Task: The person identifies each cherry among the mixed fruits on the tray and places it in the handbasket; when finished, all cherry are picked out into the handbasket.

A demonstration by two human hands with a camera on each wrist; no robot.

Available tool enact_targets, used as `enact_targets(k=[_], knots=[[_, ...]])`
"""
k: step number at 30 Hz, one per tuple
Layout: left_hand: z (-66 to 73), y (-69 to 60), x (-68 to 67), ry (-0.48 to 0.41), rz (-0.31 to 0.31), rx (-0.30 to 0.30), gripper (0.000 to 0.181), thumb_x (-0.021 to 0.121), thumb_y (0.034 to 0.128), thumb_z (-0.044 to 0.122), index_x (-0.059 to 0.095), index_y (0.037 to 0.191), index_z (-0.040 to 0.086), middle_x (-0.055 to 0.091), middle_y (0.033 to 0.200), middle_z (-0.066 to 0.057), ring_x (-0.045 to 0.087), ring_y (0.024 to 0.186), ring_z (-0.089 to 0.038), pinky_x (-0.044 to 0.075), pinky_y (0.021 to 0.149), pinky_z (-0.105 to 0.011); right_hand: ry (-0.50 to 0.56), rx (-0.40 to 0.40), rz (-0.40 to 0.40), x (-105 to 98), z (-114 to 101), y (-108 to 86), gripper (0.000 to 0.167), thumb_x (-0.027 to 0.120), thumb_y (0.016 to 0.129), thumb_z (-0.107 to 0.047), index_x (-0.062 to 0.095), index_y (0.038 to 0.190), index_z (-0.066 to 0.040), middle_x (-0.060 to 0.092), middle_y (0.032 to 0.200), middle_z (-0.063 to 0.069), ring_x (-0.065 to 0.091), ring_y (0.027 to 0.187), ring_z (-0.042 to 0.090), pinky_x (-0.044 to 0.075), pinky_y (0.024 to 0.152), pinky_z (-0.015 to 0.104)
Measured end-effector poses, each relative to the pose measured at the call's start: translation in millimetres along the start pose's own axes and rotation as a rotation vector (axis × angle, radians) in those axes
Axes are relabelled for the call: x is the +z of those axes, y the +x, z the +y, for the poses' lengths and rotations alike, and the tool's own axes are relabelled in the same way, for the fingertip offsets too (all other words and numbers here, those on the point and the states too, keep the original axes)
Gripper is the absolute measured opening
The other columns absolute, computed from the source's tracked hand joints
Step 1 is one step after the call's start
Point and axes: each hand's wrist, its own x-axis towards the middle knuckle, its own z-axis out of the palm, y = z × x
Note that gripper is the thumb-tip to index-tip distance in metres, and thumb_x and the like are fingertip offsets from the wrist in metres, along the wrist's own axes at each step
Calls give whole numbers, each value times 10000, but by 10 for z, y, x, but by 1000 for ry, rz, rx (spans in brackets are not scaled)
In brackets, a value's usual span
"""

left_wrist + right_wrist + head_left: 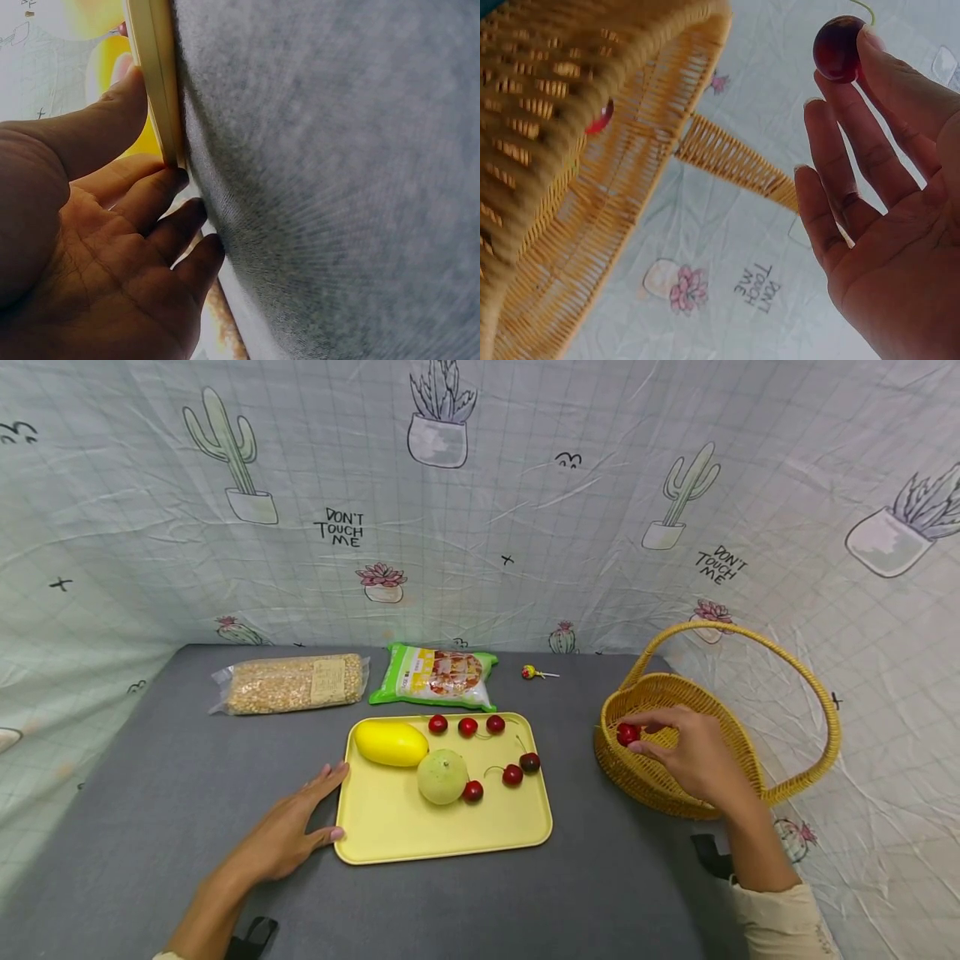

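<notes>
My right hand (693, 756) pinches a dark red cherry (840, 49) between thumb and fingertips, over the near-left side of the woven basket (738, 727). Another cherry (600, 118) shows inside the basket in the right wrist view. At the left edge of the pale yellow tray (405, 842), my left hand (285, 835) rests with thumb and fingers extended and touching the rim. On that tray lie a smooth yellow oblong fruit (392, 743), a round pale green fruit (441, 777) and several cherries (512, 775), some with stems.
Behind the tray lie a clear bag of yellow kernels (288, 683), a green-edged food packet (435, 677) and a small lollipop (529, 672). The basket's tall handle (813, 693) arches up on the right. A printed cloth (487, 527) hangs behind the grey table (180, 760).
</notes>
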Motion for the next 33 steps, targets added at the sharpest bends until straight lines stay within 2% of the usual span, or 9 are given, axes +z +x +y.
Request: enact_targets(k=[3,7,20,22,25,28,29,33], knots=[[2,-1,0,-3,-2,1,915,827,919,145,320,1678,73,316,1724,-230,308,1566,-526,330,1192,-771,1,4,-7,-46,68,13,346,920,820,-125,837,1154,-160,827,1049,49,739,956,286,582,753,348],[10,1,-6,-6,-1,7,912,825,920,141,322,1676,68,318,1723,-232,308,1565,-529,327,1195,-768,15,21,-31,-124,170,29,344,906,841,-129,832,1175,-168,828,1072,46,745,981,289,569,763,284],[19,1,-11,-5,-4,7,905,824,919,139,328,1672,56,317,1718,-248,306,1561,-539,329,1191,-771,37,129,-123,-286,418,60,320,863,905,-188,813,1220,-168,821,1112,96,745,1049,356,524,734,209],[21,-1,-10,-2,-3,6,904,824,919,141,330,1671,56,318,1717,-250,310,1560,-538,330,1188,-773,27,131,-135,-300,439,79,314,854,916,-195,811,1226,-167,818,1128,100,743,1074,365,554,782,252],[22,-5,-6,3,0,6,904,827,917,144,333,1670,56,323,1716,-247,315,1559,-535,336,1189,-769,28,135,-158,-316,464,111,302,834,937,-188,804,1235,-152,810,1149,114,734,1098,379,610,874,426],[22,-6,-5,3,3,8,904,827,916,142,334,1670,58,323,1717,-244,315,1560,-532,338,1194,-760,29,148,-191,-325,487,149,289,819,954,-197,802,1238,-143,804,1151,119,723,1102,383,595,910,555],[22,-5,-6,1,4,9,904,826,917,140,334,1670,57,322,1717,-244,314,1560,-532,336,1197,-757,29,150,-202,-327,497,161,289,816,957,-200,801,1240,-140,801,1149,119,719,1098,382,592,910,560],[24,-3,-11,-4,1,12,902,824,919,138,332,1670,55,319,1717,-250,311,1560,-537,334,1195,-761,19,151,-244,-323,549,213,281,814,962,-211,803,1232,-134,806,1122,104,731,1049,337,585,857,445]])
